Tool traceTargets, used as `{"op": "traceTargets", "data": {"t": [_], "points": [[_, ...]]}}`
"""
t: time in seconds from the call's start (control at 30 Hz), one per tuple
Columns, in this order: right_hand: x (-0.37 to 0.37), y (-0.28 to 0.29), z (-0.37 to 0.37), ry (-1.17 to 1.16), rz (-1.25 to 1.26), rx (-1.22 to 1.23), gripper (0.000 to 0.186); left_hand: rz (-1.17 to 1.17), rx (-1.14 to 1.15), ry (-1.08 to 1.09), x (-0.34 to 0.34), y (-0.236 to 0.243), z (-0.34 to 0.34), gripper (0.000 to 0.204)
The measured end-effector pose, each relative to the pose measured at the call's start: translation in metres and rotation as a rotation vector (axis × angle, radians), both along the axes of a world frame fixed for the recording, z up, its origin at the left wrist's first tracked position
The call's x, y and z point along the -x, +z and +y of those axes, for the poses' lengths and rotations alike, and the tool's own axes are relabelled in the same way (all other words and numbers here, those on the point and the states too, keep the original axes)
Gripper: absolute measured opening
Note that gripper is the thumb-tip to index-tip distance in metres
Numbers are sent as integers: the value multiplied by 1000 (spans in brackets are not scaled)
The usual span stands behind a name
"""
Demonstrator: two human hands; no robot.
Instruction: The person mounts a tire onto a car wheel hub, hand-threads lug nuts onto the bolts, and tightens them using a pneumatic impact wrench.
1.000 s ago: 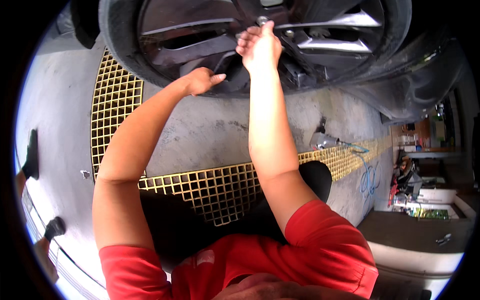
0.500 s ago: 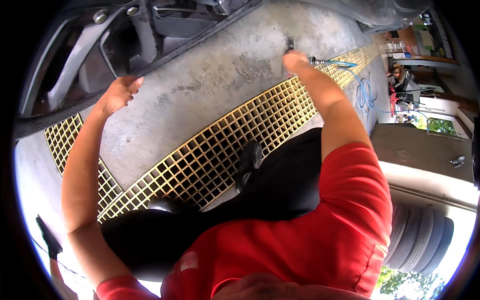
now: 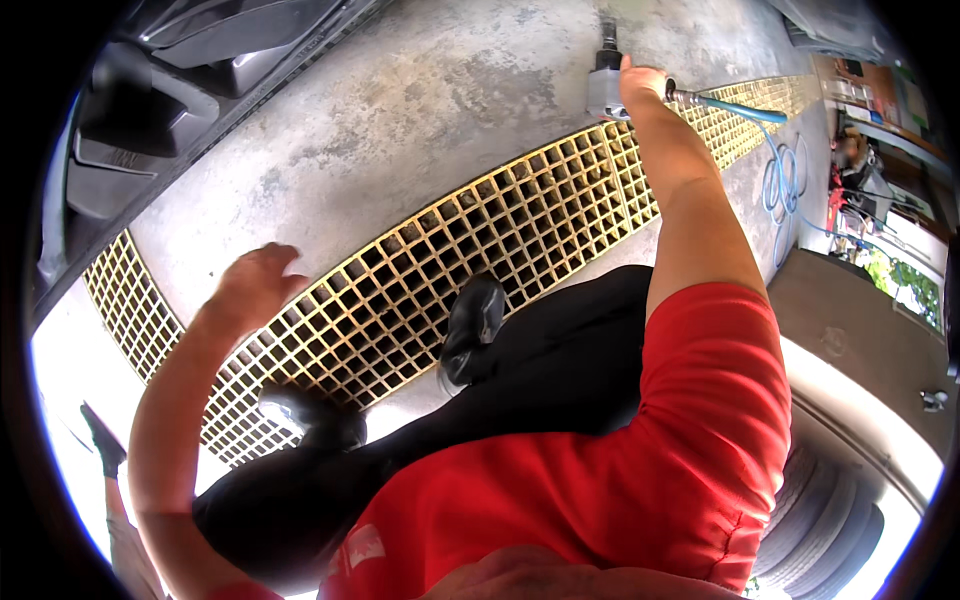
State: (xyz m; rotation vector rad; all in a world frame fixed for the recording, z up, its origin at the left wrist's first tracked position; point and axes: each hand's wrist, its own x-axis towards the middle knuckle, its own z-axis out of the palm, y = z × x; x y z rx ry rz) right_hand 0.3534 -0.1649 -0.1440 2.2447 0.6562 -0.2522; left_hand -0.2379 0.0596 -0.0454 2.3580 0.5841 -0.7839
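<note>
My right hand (image 3: 644,82) is closed on a grey and black air impact wrench (image 3: 606,92) with a long dark socket (image 3: 608,36), near a yellow floor grating (image 3: 530,210). A blue hose (image 3: 745,110) runs from the wrench to the right. Whether the wrench touches the concrete floor (image 3: 420,120) I cannot tell. My left hand (image 3: 262,280) is open and slightly blurred, with nothing in it, over the floor below the dark car wheel (image 3: 160,110) and apart from it.
More car bodywork (image 3: 820,25) shows at top right. My black boots (image 3: 470,320) are on and beside the grating. Stacked tyres (image 3: 830,520) stand at lower right, and cluttered equipment (image 3: 850,190) lines the right side. Another person's leg (image 3: 125,530) shows at far left.
My right hand has left the wheel, moved right and taken hold of the wrench. My left hand has come away from the wheel, downward. My view has turned toward the floor, shifting the wheel left.
</note>
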Motion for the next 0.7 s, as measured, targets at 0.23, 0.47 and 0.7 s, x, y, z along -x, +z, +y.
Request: {"op": "traceTargets", "data": {"t": [0.23,0.47,0.7], "points": [[67,52,13,-84,66,-16,34,-75,-13,-246,-122,-3,-100,41],[218,145,23,23,394,-68,35,-838,-192,126,-165,-4,-162,62],[309,153,60,213,810,-158,42,-1055,-413,45,-107,-17,-123,51]]}}
